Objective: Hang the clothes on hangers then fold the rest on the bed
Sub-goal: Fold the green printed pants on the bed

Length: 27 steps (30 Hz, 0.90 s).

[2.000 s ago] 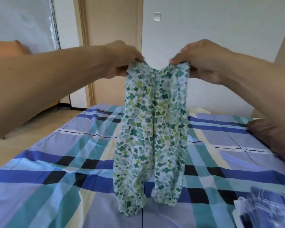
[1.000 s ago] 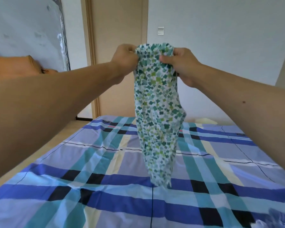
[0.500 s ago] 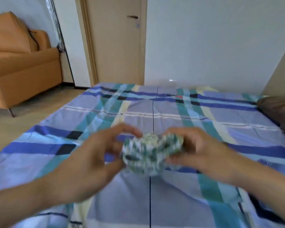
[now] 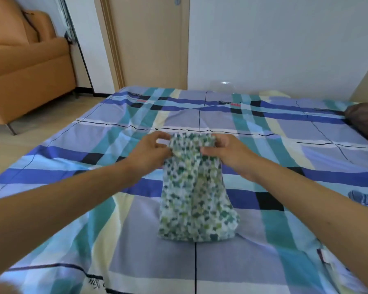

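Fingers (image 4: 162, 138) of the left hand (image 4: 149, 154) pinch the far left corner of the green-patterned trousers (image 4: 194, 200), which lie folded into a narrow strip on the checked bed (image 4: 136, 225). The right hand (image 4: 232, 154) pinches the far right corner. A blue garment (image 4: 365, 198) lies at the bed's right edge.

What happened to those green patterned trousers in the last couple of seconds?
The green-print trousers, held up spread two seconds ago, were folded lengthwise in the air, then lowered onto the plaid bed. The left hand and right hand kept gripping the top end throughout. The bed itself looks unchanged.
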Available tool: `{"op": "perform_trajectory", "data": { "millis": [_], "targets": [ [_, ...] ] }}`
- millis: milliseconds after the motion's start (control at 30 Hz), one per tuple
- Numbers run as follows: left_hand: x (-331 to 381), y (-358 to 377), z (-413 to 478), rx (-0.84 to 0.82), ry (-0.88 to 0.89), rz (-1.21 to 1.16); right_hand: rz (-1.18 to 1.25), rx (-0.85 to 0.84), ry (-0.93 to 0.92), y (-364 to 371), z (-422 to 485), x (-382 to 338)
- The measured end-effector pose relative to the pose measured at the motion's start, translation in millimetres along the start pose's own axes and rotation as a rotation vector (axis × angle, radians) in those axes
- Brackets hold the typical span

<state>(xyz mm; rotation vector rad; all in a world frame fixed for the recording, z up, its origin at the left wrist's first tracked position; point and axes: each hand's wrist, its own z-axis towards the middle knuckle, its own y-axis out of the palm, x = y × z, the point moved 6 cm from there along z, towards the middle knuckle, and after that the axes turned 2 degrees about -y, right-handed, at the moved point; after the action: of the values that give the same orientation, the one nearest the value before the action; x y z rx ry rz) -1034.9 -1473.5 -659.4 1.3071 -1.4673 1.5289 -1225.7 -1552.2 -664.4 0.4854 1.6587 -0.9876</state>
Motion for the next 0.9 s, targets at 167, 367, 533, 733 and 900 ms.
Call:
{"op": "perform_trajectory", "data": {
  "millis": [167, 367, 533, 733, 900],
  "targets": [
    [-40, 21, 18, -0.043, 0.187, 0.663, -0.583, 0.005, 0.028, 12, 26, 50],
    [-125, 80, -38, -0.400, 0.408, 1.257, -1.001, -0.326, -0.138, 77, -60, 106],
    [-130, 86, -30, -0.259, 0.496, 1.369, -1.136, -0.044, -0.366, 84, -68, 113],
    [-89, 55, -39, -0.268, 0.343, 1.091, -0.846, -0.067, -0.288, 67, -78, 86],
    [-74, 46, -75, -0.718, -0.043, 0.562, -0.599, -0.510, -0.070, 55, -117, 52]
  ]
}}
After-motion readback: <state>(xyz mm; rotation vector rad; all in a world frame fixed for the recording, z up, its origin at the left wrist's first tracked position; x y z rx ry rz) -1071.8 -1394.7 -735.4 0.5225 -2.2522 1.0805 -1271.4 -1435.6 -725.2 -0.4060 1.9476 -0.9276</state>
